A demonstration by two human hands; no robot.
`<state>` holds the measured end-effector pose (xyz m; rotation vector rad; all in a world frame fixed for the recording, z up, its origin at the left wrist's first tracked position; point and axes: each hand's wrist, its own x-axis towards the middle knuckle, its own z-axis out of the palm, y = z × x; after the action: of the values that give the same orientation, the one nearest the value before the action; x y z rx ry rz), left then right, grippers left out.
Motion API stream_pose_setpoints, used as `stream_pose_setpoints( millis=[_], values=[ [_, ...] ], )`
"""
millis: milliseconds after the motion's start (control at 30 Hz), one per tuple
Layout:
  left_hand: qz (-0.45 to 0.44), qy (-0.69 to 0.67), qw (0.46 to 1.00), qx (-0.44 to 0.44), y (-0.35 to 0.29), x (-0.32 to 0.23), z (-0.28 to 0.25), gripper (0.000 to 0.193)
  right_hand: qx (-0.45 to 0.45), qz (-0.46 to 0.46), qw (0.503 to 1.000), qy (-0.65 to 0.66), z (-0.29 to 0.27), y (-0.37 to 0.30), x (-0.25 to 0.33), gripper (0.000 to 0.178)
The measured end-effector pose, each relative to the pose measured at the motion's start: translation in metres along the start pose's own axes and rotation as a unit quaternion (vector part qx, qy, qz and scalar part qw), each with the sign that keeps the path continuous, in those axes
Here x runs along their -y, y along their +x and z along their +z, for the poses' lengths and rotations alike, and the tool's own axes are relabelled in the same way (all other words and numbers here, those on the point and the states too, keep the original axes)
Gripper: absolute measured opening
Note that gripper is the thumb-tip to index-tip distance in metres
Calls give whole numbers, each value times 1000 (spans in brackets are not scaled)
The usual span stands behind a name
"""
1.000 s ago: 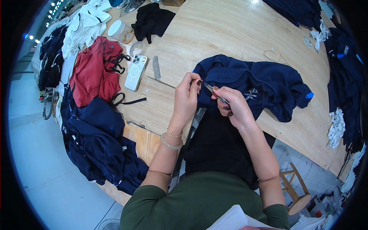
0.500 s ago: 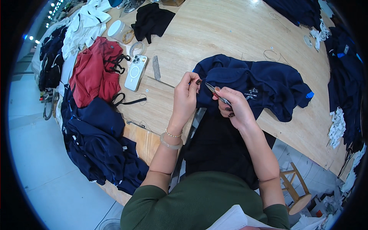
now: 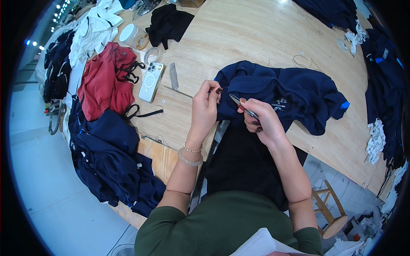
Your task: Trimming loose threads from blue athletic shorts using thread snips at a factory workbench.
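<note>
A navy blue garment (image 3: pixel 305 91) with a small white print and a bright blue tab lies in front of me, its near side hanging over the table edge toward my lap. My left hand (image 3: pixel 205 106) is closed, thumb and fingers pinching at the garment's left edge; whether a thread is in the pinch is too small to see. In my right hand (image 3: pixel 265 116) is a pair of thread snips (image 3: pixel 235 100), its metal blades pointing up and left over the navy cloth. A short gap separates the blade tips from my left fingertips.
Left of my arm lie a phone (image 3: pixel 151 82), red shorts (image 3: pixel 104 81) and a navy garment pile (image 3: pixel 113 164). Farther off are a clear tub (image 3: pixel 133 35) and black cloth (image 3: pixel 169 24). More navy garments (image 3: pixel 382 81) hang at the right edge; a wooden stool (image 3: pixel 333 222) stands below.
The snips have shifted slightly right and down, with the tips a little farther from my left fingers. My left hand has drifted slightly left. The garment lies nearly as before.
</note>
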<state>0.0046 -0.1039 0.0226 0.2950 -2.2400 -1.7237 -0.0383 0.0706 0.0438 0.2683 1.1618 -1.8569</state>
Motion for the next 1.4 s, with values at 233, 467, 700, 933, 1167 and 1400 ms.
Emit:
stream_pose_setpoints(
  millis=[233, 467, 700, 933, 1167, 1400],
  values=[
    [1, -7, 1000, 5, -2, -4, 1, 10, 9, -2, 1000, -1, 1, 9, -2, 23],
    [-5, -30, 1000, -5, -2, 0, -1, 5, 25, -44, 999, 5, 0, 6, -6, 20],
    [131, 325, 923, -160, 11, 5, -42, 7, -105, -378, 905, -165, -53, -46, 26, 28],
    [45, 168, 983, 54, 6, -7, -5, 27, -416, -340, 790, -294, -188, -88, 53, 19],
    [148, 306, 939, 49, 15, 7, 53, 51, -352, -209, 735, -541, -180, -70, 57, 21],
    [49, 146, 983, 102, 61, 21, 30, 24, -235, -248, 923, 179, -239, -97, 52, 18]
  ],
)
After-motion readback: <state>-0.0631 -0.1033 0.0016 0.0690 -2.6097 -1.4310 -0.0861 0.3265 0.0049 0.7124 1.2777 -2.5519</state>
